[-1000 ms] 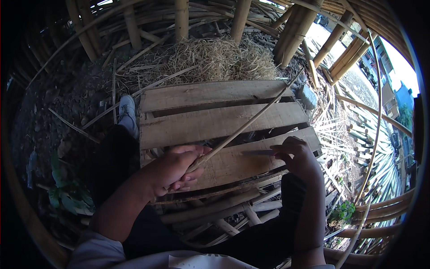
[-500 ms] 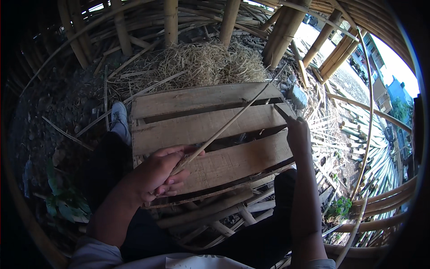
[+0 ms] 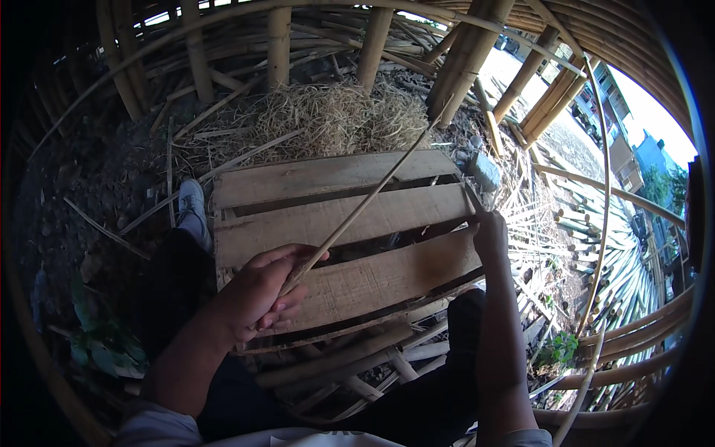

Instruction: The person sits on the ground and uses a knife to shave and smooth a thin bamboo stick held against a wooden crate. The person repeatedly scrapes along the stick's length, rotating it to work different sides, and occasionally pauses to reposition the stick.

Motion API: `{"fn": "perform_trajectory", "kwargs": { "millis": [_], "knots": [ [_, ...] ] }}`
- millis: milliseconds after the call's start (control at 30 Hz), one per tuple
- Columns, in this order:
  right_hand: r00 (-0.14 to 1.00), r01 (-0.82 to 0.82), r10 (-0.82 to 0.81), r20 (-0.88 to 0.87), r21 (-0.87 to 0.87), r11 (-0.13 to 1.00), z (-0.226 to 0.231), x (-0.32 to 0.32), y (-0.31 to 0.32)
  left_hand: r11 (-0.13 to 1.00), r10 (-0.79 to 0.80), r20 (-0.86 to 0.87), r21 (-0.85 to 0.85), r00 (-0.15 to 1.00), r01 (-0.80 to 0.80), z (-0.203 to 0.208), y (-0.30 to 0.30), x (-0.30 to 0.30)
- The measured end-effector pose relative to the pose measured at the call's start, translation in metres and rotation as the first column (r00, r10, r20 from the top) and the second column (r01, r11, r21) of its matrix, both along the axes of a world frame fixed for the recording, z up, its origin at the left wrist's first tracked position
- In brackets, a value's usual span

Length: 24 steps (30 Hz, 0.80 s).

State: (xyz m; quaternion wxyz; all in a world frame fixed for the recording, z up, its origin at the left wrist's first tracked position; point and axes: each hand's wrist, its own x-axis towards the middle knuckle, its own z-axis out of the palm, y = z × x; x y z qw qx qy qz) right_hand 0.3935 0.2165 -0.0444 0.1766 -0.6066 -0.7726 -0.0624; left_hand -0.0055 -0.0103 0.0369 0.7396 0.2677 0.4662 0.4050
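A long thin bamboo strip slants up and away to the right over a low slatted wooden table. My left hand is closed round its near end, above the table's left front corner. At the table's right edge, my right hand grips a knife, whose dark narrow blade points up and to the left. The fist covers the knife's handle. Blade and strip are apart.
Dry bamboo shavings lie heaped beyond the table, before upright bamboo posts. A grey stone block sits off the far right corner. Cut bamboo poles cover the ground at right. My shoe is left of the table.
My right hand has come slightly nearer, and its knife points more steeply upward. The bamboo strip has tilted a little more upright in my left hand. The whole view has shifted slightly.
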Motion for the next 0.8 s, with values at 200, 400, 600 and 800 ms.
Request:
{"fn": "perform_trajectory", "kwargs": {
  "millis": [200,400,600,800],
  "knots": [
    [0.971,0.049,0.012,-0.237,0.249,0.967,0.032,-0.011,-0.004,0.998,-0.061,-0.011,-0.015,0.998,0.061,-0.006,-0.001,0.005],
    [0.911,-0.045,0.068,-0.406,0.067,0.997,0.035,-0.040,-0.026,0.993,-0.112,-0.025,-0.047,0.993,0.111,-0.010,-0.004,0.010],
    [0.999,0.043,-0.042,-0.019,0.033,0.999,0.034,-0.009,-0.022,0.979,-0.203,0.007,-0.029,0.979,0.203,-0.013,-0.003,0.007],
    [0.993,-0.115,0.114,-0.039,-0.030,0.993,0.009,0.019,-0.007,0.980,-0.195,-0.040,-0.057,0.980,0.193,-0.010,-0.003,0.007]
  ]
}}
